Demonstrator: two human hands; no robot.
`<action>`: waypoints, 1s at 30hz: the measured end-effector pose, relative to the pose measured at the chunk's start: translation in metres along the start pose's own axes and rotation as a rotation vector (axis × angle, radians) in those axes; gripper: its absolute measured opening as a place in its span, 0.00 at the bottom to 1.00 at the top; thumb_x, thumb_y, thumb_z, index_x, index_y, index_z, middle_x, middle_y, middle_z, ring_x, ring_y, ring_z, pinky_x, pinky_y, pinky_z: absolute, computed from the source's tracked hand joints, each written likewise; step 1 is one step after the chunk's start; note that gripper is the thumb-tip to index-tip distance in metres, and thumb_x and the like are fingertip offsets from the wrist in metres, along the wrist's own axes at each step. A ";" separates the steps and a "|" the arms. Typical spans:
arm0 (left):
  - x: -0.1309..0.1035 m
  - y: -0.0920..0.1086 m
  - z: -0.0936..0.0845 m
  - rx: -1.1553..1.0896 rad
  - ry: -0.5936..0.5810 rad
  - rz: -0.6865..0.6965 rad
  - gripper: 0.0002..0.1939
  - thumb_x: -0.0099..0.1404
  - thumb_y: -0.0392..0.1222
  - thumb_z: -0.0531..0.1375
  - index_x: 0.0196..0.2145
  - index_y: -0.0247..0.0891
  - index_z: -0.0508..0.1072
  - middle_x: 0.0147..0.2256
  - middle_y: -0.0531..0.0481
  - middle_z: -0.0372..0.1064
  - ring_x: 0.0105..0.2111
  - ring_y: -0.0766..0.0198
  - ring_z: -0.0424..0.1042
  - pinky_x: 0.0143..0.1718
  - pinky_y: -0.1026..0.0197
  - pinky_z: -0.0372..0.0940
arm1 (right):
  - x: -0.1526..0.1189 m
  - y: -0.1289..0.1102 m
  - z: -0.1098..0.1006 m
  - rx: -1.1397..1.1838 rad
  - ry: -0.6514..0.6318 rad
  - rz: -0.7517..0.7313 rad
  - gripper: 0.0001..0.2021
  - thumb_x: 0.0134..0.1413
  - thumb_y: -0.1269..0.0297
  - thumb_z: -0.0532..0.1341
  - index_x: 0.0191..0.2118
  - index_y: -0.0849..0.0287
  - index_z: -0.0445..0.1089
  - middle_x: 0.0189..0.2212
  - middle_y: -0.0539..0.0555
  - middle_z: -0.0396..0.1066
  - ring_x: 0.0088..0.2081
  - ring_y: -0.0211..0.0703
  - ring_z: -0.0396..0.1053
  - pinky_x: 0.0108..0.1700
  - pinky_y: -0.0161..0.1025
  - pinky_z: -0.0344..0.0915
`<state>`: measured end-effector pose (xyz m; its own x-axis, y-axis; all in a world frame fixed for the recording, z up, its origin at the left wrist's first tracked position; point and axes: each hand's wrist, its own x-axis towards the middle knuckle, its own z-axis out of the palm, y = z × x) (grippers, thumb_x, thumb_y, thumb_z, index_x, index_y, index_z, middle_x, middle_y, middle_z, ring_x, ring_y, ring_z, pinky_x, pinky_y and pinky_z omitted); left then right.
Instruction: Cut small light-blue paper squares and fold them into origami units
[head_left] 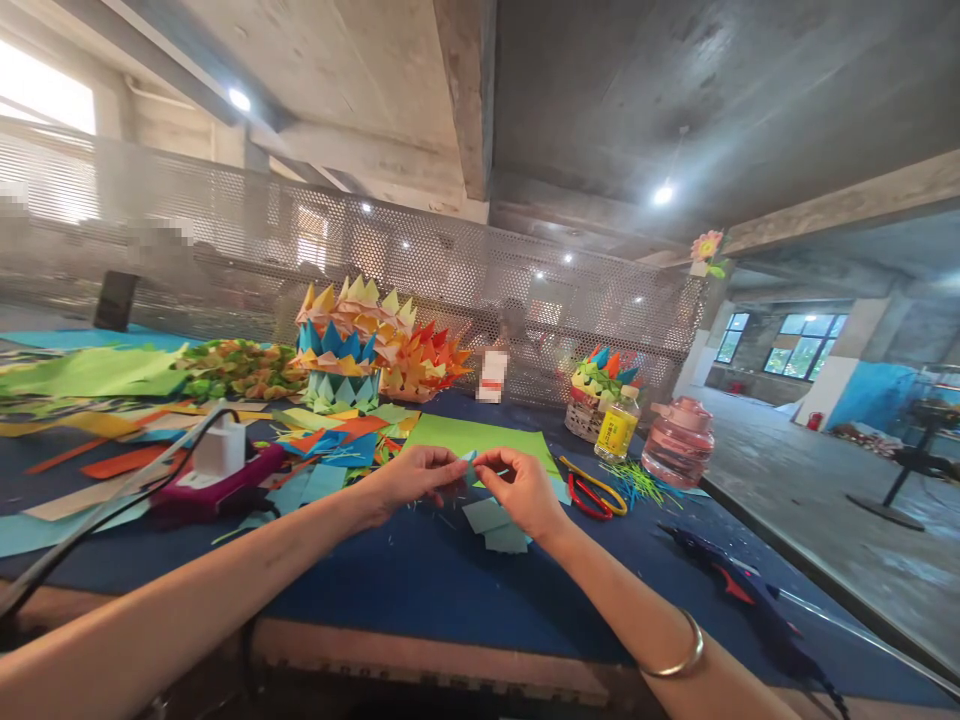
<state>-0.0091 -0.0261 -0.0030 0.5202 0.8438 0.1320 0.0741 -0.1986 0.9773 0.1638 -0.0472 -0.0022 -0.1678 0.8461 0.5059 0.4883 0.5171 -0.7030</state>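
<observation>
Over the middle of the blue-covered table, my left hand (429, 476) pinches a small light-blue piece of paper (470, 466). The fingertips of my right hand (523, 486) close on the same piece from the other side. Whether the paper is folded is too small to tell. Just below my right hand lie several light-blue paper squares (499, 526). Behind both hands a green sheet (487, 437) rests flat. Scissors with red and yellow handles (598, 492) lie to the right of my right hand.
A purple power strip (225, 482) with cables and paper strips fill the left side. Folded-paper crowns (341, 350) stand at the back. To the right are a yellow-labelled bottle (617, 425), a pink jug (679, 443), a woven basket (589, 415) and a glue gun (742, 585).
</observation>
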 end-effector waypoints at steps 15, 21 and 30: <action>0.001 0.002 -0.003 -0.024 0.073 0.027 0.14 0.48 0.49 0.62 0.21 0.34 0.69 0.22 0.53 0.67 0.23 0.70 0.62 0.24 0.67 0.54 | 0.000 0.002 0.003 0.062 -0.004 -0.047 0.09 0.47 0.66 0.59 0.36 0.59 0.70 0.25 0.50 0.67 0.28 0.36 0.64 0.27 0.30 0.60; 0.000 0.001 0.000 0.061 0.029 0.045 0.13 0.49 0.48 0.61 0.20 0.34 0.67 0.19 0.55 0.63 0.20 0.71 0.59 0.22 0.67 0.54 | -0.001 0.000 0.002 -0.015 -0.023 -0.048 0.07 0.47 0.64 0.59 0.32 0.60 0.69 0.26 0.51 0.69 0.29 0.37 0.66 0.28 0.31 0.61; 0.001 0.003 0.002 0.077 0.070 0.105 0.15 0.50 0.51 0.60 0.23 0.34 0.67 0.19 0.55 0.62 0.21 0.70 0.60 0.21 0.67 0.55 | -0.001 0.002 0.004 -0.013 -0.022 -0.016 0.07 0.46 0.63 0.60 0.31 0.61 0.67 0.24 0.50 0.67 0.28 0.36 0.65 0.27 0.31 0.62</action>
<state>-0.0065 -0.0273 -0.0006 0.4680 0.8485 0.2469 0.0885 -0.3229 0.9423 0.1618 -0.0466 -0.0065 -0.1949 0.8404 0.5056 0.4962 0.5292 -0.6883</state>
